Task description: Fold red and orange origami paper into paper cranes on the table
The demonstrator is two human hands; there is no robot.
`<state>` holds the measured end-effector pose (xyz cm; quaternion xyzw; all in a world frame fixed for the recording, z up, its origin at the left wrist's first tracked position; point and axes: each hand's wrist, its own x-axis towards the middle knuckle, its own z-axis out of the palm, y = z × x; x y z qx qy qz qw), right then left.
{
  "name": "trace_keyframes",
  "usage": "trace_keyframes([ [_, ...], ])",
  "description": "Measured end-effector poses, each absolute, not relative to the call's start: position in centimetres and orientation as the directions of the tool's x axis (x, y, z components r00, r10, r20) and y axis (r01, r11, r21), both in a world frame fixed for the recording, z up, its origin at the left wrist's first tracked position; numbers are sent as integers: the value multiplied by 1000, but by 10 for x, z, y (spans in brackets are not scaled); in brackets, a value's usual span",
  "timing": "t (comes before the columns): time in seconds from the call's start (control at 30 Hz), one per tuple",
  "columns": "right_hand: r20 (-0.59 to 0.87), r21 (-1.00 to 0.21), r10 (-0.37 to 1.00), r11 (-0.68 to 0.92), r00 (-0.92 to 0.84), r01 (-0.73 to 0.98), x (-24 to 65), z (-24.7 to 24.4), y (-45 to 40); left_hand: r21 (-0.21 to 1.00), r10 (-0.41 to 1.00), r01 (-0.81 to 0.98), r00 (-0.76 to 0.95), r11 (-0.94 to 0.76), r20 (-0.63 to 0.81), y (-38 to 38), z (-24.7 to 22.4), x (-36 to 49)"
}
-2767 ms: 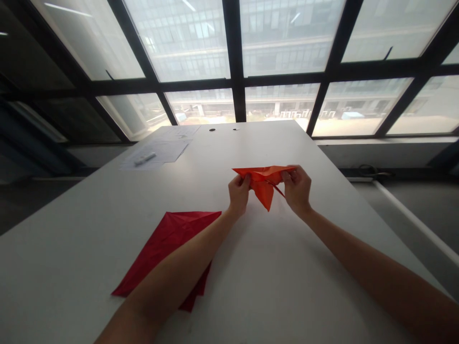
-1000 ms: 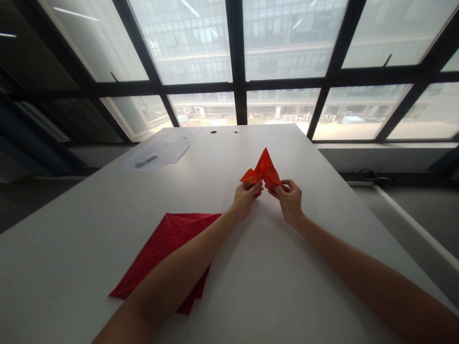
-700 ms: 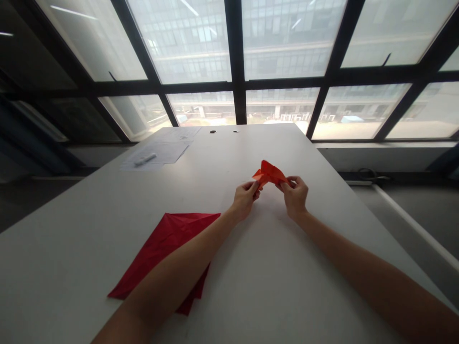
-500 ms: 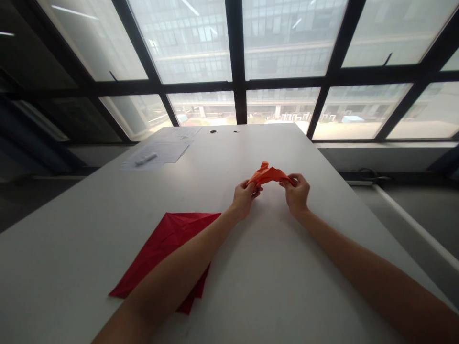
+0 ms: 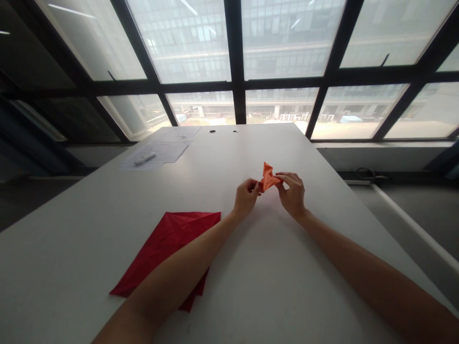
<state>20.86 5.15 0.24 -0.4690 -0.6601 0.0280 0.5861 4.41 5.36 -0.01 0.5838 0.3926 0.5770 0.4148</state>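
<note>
A folded piece of orange paper [image 5: 268, 177] is held up over the white table, with one corner pointing upward. My left hand [image 5: 247, 195] pinches its lower left corner between thumb and fingers. On the other side, my right hand [image 5: 292, 191] grips the right edge, fingers bent over the top and thumb beneath. A folded sheet of red paper [image 5: 168, 243] lies on the table to the left. My left forearm passes over it and hides part of its right side.
The white table [image 5: 287, 286] stretches toward large dark-framed windows. White printed sheets [image 5: 168, 143] lie at its far left, with a pale marker-like object [image 5: 145, 158] on them. Two small round holes sit near the far edge. A pale pipe [image 5: 412, 222] runs along the floor at right.
My hands have come closer together. The orange paper, earlier spread wide in an arch between them, is now narrower and more upright. The red paper stays in place.
</note>
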Motion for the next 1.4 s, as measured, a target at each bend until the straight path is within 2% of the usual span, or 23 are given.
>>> trace_keyframes([
  [0.13,587,-808,719,553,373,206,209,-6,64,940,941,73,-25,-334,336,59,-6,42],
  [0.23,423,-860,786,505,451,-73,205,-13,72,940,954,185,-30,-288,298,63,-10,41],
  [0.3,341,-870,817,462,465,-173,204,-17,74,949,959,165,-44,-270,280,63,-11,41],
  [0.4,329,-890,828,432,453,-143,204,-17,73,938,935,69,-76,-341,346,59,-6,43],
  [0.5,427,-889,821,459,378,8,203,-12,65,922,923,75,-41,-380,384,55,-2,43],
  [0.67,528,-847,816,524,236,85,199,-3,54,966,969,81,-3,-247,248,59,-5,39],
  [0.87,489,-870,798,476,353,131,203,-9,60,985,984,-6,-31,-174,174,66,-7,36],
  [0.93,421,-899,801,432,425,77,205,-13,66,987,988,-66,-59,-147,143,67,-5,36],
  [1.0,312,-921,837,382,449,-71,206,-15,70,975,994,-197,-61,-99,89,67,-4,36],
  [1.1,146,-898,915,282,377,-338,205,-13,72,902,1000,-431,9,-22,28,68,-4,35],
  [1.17,83,-879,948,215,307,-425,203,-11,70,873,998,-488,53,0,30,69,-4,34],
  [1.3,123,-922,962,201,244,-331,198,-6,59,930,987,-335,-13,-152,157,67,-3,34],
  [1.4,168,-941,938,244,302,-233,195,-5,55,940,965,-224,-8,-258,263,65,-2,36],
])
